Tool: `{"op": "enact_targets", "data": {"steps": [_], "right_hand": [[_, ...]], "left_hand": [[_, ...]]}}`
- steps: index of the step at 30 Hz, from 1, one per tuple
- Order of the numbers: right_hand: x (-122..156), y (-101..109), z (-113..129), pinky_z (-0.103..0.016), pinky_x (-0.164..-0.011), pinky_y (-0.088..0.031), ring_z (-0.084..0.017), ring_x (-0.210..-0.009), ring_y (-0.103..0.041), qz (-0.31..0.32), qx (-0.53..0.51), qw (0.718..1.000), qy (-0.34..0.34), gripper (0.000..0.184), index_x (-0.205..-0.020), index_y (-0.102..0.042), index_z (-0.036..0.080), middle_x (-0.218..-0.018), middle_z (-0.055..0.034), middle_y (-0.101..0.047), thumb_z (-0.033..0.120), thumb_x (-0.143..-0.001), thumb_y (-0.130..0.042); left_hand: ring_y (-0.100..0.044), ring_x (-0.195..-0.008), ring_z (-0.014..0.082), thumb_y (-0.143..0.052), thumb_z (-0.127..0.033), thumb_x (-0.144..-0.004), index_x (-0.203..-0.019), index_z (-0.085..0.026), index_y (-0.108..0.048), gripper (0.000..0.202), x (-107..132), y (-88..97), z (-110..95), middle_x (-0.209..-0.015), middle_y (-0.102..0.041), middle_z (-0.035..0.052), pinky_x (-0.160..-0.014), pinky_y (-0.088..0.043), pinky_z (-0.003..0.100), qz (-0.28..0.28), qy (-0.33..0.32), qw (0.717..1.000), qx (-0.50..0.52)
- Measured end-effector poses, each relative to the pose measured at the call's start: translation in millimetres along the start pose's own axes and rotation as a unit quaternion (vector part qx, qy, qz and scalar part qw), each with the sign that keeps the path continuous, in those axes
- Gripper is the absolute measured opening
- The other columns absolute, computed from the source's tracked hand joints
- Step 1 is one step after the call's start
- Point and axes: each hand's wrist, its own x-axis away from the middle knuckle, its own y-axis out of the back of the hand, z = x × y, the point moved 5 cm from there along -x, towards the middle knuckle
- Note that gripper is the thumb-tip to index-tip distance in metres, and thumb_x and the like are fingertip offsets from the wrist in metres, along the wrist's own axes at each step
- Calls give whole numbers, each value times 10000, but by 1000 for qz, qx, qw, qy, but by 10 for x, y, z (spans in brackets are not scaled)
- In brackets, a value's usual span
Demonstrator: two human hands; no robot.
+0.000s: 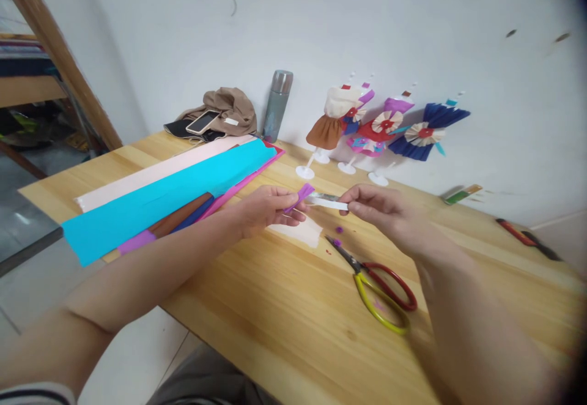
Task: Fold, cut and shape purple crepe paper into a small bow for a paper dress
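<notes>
My left hand (pixel 275 206) is closed, pinching a small gathered piece of purple crepe paper (pixel 303 196). Between finger and thumb of my right hand (pixel 373 204) is the end of a narrow white strip (pixel 329 202), with a shiny edge along it. The strip reaches to the purple piece; whether it is stuck there I cannot tell. Below my hands a pale sheet of paper (pixel 300 232) lies on the wooden table (pixel 257 295). Nearer me are scissors (pixel 362 265) with one red and one yellow handle, and small purple scraps (pixel 338 230) by their tips.
Crepe paper sheets, a turquoise one (pixel 169 194) on top, lie at left. Behind are a phone (pixel 203 122) on a brown cloth (pixel 232 108) and a thermos (pixel 277 106). Several paper-dressed stands (pixel 324 130) line the wall. A red-and-black cutter (pixel 527 238) lies at right.
</notes>
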Motion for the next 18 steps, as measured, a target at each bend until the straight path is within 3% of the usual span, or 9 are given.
{"op": "enact_targets", "data": {"steps": [11,18], "right_hand": [[6,-20,-17,-329,-620,-422,-183,-659,-522,2,0,1000,-16,309,-787,-645,230,-702,-16,-593,539,-780,-641],[4,0,0,-330,-633,-412,-185,-675,-523,0,25,999,-24,283,-771,-627,235,-706,-12,-588,517,-790,-615]], "left_hand": [[-625,-709,120,-728,-325,-801,-756,-88,-734,241,-9,23,-19,-739,-665,75,-693,-510,245,20,-9,1000,-22],[-602,-685,113,-733,-314,-790,-733,-98,-738,223,-7,34,-65,-786,-687,85,-664,-499,243,24,-18,999,-39]]}}
